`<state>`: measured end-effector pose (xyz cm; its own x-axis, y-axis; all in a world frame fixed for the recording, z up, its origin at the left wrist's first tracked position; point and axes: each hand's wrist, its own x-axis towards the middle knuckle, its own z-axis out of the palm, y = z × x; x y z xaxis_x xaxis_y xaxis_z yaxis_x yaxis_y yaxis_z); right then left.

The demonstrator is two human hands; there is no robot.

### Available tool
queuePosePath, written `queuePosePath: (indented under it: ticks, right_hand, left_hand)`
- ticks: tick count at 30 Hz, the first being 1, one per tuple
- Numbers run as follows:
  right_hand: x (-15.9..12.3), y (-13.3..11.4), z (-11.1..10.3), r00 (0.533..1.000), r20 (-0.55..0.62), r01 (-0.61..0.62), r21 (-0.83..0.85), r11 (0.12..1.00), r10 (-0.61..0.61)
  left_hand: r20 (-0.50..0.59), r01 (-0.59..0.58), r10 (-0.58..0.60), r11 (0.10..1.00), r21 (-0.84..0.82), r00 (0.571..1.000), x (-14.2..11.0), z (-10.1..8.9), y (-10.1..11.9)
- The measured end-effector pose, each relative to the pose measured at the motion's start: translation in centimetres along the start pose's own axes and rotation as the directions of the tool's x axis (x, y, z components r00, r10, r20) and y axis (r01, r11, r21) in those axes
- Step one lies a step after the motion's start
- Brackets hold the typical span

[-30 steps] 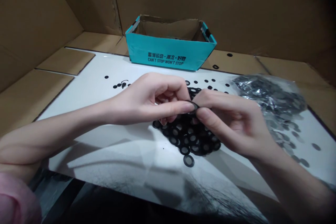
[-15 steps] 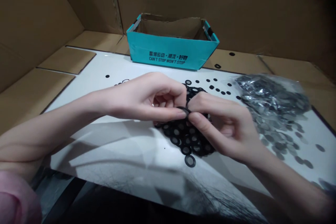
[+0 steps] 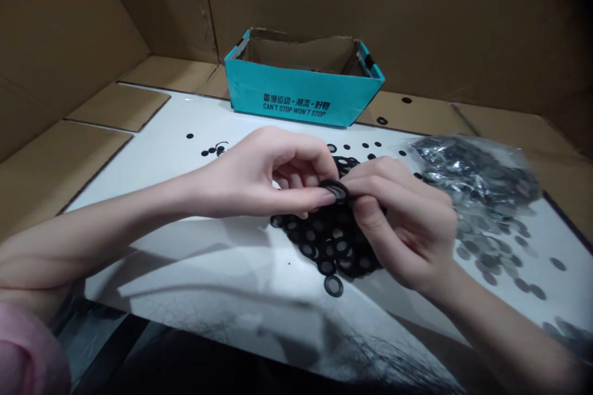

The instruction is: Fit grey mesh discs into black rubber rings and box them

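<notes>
- Currently, the left hand pinches a black ring with a paler middle, its thumb laid on the near side and its other fingers curled in behind
- Close by on the other side, the right hand has its forefinger up at the ring's right edge and its thumb just beside; I cannot tell whether it grips the ring too
- The two hands come near each other at the ring, which is over a dark heap of rings; many in the heap show pale middles
- One loose ring lies flat on the white table, at the near side of the heap
- Behind the hands sits a blue-green box, open at the top, with black lettering on its front
- Over to the right, a clear plastic bag holds dark and grey pieces, and grey discs are spread on the table on its near side
- Small black dots lie left of the heap, and more black bits lie between the heap and the bag
- Two dark pieces rest on brown cardboard to the right of the box
- A pink sleeve shows at the lower left corner
</notes>
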<state>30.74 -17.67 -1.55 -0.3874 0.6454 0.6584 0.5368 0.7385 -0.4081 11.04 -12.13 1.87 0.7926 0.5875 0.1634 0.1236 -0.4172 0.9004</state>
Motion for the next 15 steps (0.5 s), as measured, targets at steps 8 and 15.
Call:
queuePosePath:
  ticks: [8, 15]
  right_hand:
    - [0.66, 0.19, -0.36, 0.995, 0.016, 0.098, -0.161, 0.982, -0.097]
    - [0.35, -0.27, -0.01, 1.000, -0.013, -0.016, 0.075, 0.997, 0.017]
  left_hand:
    - [-0.005, -0.024, 0.025, 0.988, 0.153, 1.000, 0.02, -0.02, 0.12]
    - [0.101, -0.025, 0.012, 0.991, 0.131, 0.995, -0.13, -0.68, 0.24]
